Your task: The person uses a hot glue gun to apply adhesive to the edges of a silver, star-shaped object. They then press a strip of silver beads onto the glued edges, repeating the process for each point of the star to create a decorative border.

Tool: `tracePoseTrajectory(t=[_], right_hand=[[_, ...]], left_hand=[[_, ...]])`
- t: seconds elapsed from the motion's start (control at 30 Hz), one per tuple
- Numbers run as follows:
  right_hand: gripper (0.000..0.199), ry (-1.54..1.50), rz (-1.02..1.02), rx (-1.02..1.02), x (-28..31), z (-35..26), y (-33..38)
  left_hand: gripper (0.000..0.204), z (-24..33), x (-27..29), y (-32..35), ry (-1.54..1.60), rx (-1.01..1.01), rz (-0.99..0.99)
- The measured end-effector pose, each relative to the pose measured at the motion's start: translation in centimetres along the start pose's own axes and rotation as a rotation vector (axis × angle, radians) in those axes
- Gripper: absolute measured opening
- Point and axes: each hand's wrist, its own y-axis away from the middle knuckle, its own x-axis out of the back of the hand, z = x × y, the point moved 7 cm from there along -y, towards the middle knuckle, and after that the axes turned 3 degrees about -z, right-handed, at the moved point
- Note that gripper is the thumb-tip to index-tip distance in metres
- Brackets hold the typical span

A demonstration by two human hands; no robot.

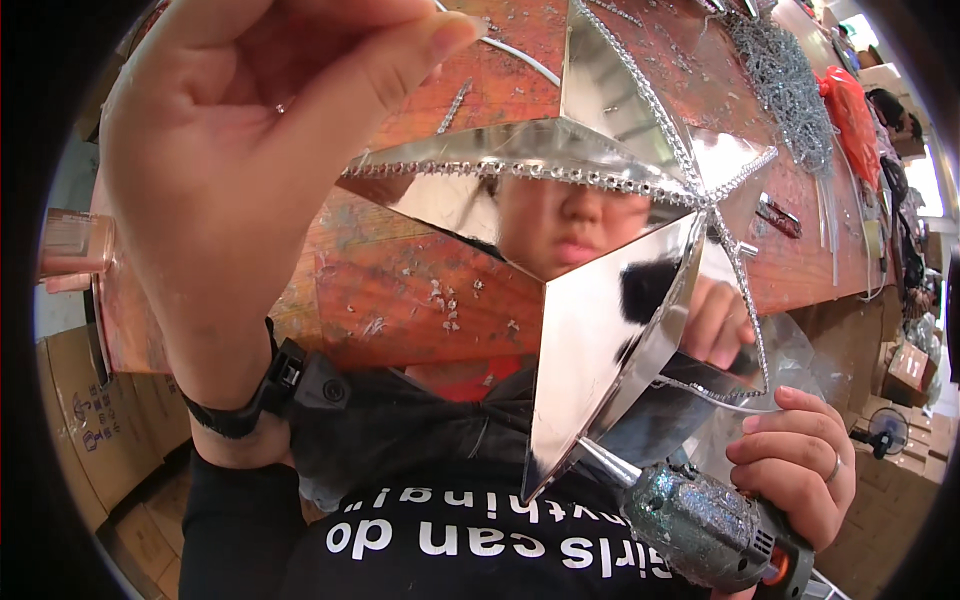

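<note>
A mirrored silver five-pointed star (600, 350) with raised facets tilts over the table's near edge. Rows of rhinestone trim (520, 172) run along its ridges and meet at the centre. My right hand (795, 465), at the lower right, is closed around a dark hot glue gun (700, 525) coated with glitter. The gun's nozzle meets or nearly meets the edge of the star's lowest point. Raised at the upper left, my left hand (230, 170) has thumb and fingers pinched together; what they hold, if anything, I cannot make out. A tiny shiny bit clings to its palm.
The worn reddish table (410, 300) carries scattered glittery scraps. A heap of silver trim (790, 90) and a red plastic bag (850, 125) lie at the far right. A white cord (525, 60) passes behind the star. Cardboard boxes (110, 410) stand left; a small fan (885, 432) is right.
</note>
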Motion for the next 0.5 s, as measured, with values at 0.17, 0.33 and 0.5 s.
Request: tracePoseTrajectory(t=[0.17, 0.33, 0.5], right_hand=[[0.022, 0.011, -0.117, 0.079, 0.1, 0.0, 0.0], [0.012, -0.045, -0.271, 0.199, -0.9, -0.1, 0.4], [0.009, -0.063, -0.311, 0.278, -0.5, -0.9, 0.7]], left_hand=[[0.007, -0.1, 0.1, -0.3, -0.03, 0.004, -0.036], [0.004, 0.0, -0.5, -0.1, -0.035, 0.019, -0.047], [0.004, 0.4, -1.0, -0.6, 0.004, 0.059, -0.077]])
